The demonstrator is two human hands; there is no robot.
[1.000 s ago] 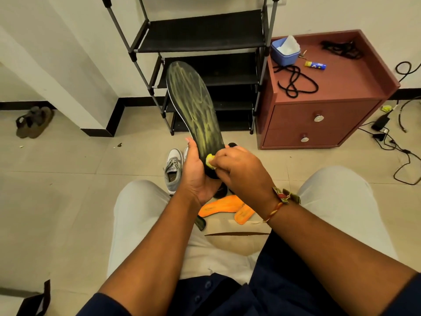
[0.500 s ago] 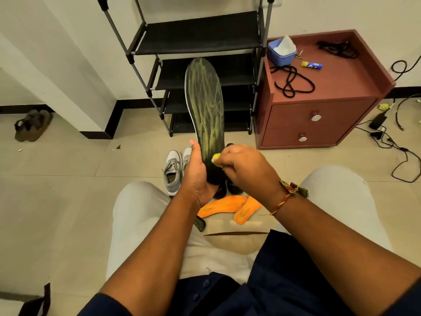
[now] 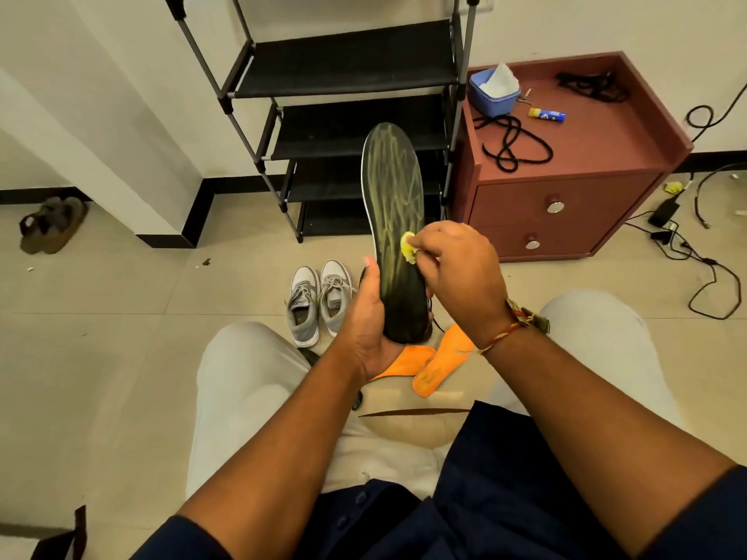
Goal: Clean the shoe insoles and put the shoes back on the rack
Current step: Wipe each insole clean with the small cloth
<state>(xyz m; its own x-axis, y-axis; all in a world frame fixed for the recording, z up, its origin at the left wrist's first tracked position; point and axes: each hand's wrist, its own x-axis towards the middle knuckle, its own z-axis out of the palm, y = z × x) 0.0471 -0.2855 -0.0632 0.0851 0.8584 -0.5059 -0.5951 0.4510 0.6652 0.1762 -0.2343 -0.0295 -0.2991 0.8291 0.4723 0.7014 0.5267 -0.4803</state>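
- Rack (image 3: 347,70), black, sits empty against the wall
- grey sneakers (image 3: 317,301) on the floor in front of it
- dark insole (image 3: 394,220) held upright, heel cupped in left hand (image 3: 370,317), fingers wrapped round it
- two orange insoles (image 3: 432,363) on the floor below
- right hand (image 3: 456,272) fingers pinching a yellow wad (image 3: 407,246) against the insole
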